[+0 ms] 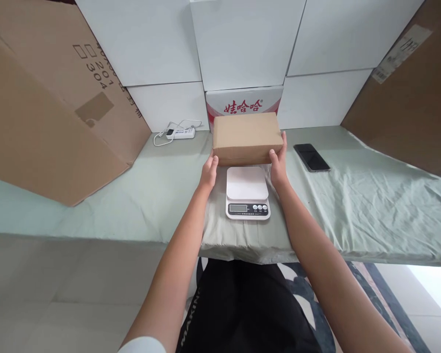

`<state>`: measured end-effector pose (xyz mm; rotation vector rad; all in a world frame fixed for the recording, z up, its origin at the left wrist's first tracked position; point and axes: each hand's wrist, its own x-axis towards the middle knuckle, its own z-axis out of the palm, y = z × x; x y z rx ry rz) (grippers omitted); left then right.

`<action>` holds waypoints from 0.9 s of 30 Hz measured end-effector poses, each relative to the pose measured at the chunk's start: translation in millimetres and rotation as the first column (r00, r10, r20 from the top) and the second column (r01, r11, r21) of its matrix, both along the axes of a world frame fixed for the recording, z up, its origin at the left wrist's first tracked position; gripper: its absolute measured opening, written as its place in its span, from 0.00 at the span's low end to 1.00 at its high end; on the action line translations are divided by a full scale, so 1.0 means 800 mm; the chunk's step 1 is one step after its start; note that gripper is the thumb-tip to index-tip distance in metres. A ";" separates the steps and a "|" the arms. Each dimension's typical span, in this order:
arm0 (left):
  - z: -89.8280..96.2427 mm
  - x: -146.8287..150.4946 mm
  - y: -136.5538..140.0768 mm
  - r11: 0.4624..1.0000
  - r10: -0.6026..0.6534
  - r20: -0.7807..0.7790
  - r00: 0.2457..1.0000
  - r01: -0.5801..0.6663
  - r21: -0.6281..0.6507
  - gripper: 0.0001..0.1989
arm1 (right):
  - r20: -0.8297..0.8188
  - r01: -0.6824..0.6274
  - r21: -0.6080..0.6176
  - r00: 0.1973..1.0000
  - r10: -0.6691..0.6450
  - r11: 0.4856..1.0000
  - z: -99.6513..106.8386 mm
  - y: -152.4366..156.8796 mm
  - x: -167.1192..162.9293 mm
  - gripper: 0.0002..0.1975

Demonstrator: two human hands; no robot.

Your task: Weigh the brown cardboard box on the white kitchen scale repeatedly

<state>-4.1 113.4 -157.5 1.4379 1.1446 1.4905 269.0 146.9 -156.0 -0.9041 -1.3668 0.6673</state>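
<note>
A closed brown cardboard box [247,131] is held between my two hands, just behind a white kitchen scale [247,184]. My left hand [208,171] grips the box's left end, its thumb at the lower front corner. On the right end, my right hand [279,164] has its thumb on the front face and its fingers along the side. The scale's platform bears nothing that I can see, and its small display shows no readable figure. Whether the box's underside touches the table is hidden.
A power strip [181,133] with a white cable lies at the back left of the cloth-covered table [161,196]. To the right rests a black phone [311,157]. Large cardboard panels [59,98] flank both sides. White boxes [246,44] and a red-lettered carton [243,101] stand behind.
</note>
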 end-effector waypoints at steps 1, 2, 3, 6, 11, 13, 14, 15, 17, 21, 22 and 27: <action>0.004 0.001 -0.004 0.999 0.008 0.014 1.000 -0.008 0.038 0.50 | 0.018 0.001 0.035 1.000 -0.001 0.999 0.006 -0.007 -0.001 0.62; 0.007 0.002 -0.011 0.997 0.014 0.019 1.000 -0.015 0.072 0.51 | 0.035 0.001 0.064 0.999 -0.003 0.998 0.012 -0.016 -0.001 0.61; 0.010 0.003 -0.019 0.995 0.017 0.014 1.000 -0.019 0.101 0.52 | 0.050 0.000 0.086 0.999 -0.004 0.996 0.016 -0.026 0.000 0.61; 0.015 0.003 -0.056 0.991 0.015 -0.004 1.000 -0.014 0.136 0.52 | 0.089 0.001 0.104 0.996 -0.010 0.995 0.020 -0.062 0.009 0.57; 0.002 0.001 -0.127 0.996 -0.006 -0.041 0.999 0.010 0.088 0.48 | 0.130 0.030 0.046 0.991 -0.036 0.998 -0.003 -0.122 0.032 0.52; -0.006 0.000 -0.143 0.998 -0.007 -0.042 0.999 0.009 0.059 0.48 | 0.138 0.037 0.022 0.990 -0.039 0.999 -0.012 -0.139 0.037 0.50; -0.008 0.000 -0.148 0.999 0.001 -0.040 0.999 0.001 0.047 0.48 | 0.139 0.034 0.009 0.990 -0.035 0.999 -0.015 -0.144 0.038 0.50; -0.010 0.000 -0.151 0.999 0.009 -0.037 0.999 -0.007 0.037 0.48 | 0.139 0.030 -0.004 0.990 -0.029 1.000 -0.017 -0.148 0.038 0.49; -0.010 0.001 -0.152 0.999 0.022 -0.031 0.999 -0.021 0.027 0.49 | 0.135 0.028 -0.017 0.991 -0.025 0.999 -0.018 -0.152 0.038 0.47; -0.007 0.002 -0.148 1.000 0.028 -0.030 0.999 -0.028 0.015 0.49 | 0.135 0.066 0.003 0.989 -0.066 0.998 -0.016 -0.149 0.037 0.43; -0.007 0.002 -0.147 0.999 0.034 -0.033 0.999 -0.033 0.016 0.49 | 0.132 0.078 0.014 0.988 -0.079 0.997 -0.016 -0.149 0.037 0.42; -0.012 0.001 -0.149 0.995 0.075 -0.004 0.997 -0.075 0.062 0.48 | 0.101 0.118 0.068 0.987 -0.124 0.991 -0.013 -0.150 0.039 0.42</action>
